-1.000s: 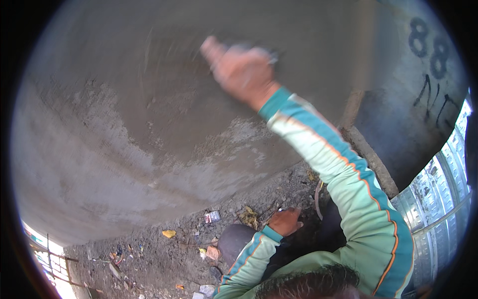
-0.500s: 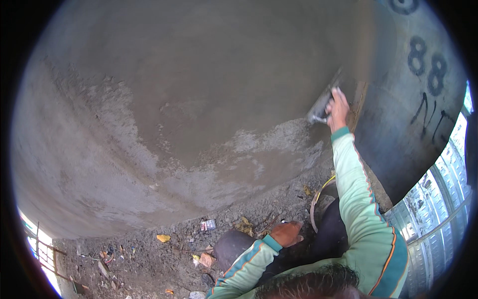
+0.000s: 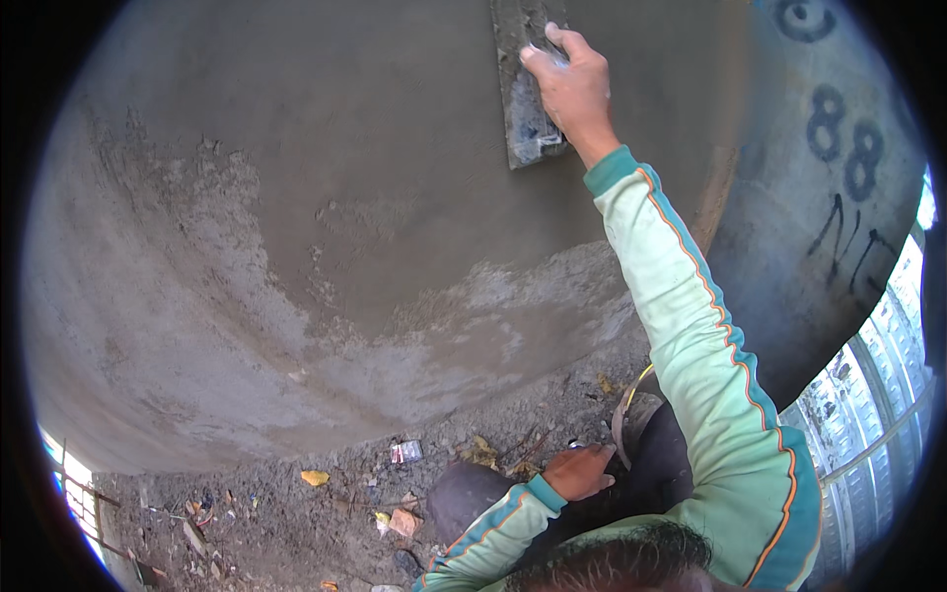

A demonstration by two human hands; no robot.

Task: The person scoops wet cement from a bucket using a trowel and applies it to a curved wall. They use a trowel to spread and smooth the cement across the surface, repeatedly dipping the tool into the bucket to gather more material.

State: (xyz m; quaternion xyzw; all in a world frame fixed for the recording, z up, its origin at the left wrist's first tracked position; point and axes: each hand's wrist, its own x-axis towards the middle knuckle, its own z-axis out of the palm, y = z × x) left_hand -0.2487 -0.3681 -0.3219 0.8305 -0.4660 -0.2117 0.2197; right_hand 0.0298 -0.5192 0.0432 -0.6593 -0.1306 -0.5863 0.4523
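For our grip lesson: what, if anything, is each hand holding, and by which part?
Right hand: a long, flat, grey metal trowel, gripped at its back. Left hand: cannot be told.

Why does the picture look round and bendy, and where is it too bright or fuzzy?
In the head view, the fisheye lens bends the metal sheeting and leaves black corners; glare whitens the lower-left edge; the wall looks hazy at upper right, but the right hand and trowel look fairly sharp.

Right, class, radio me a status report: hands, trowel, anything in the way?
Right hand gripping trowel against the grey wall. Left hand low, between the knees, grip unclear. Litter on the ground below, away from the trowel.
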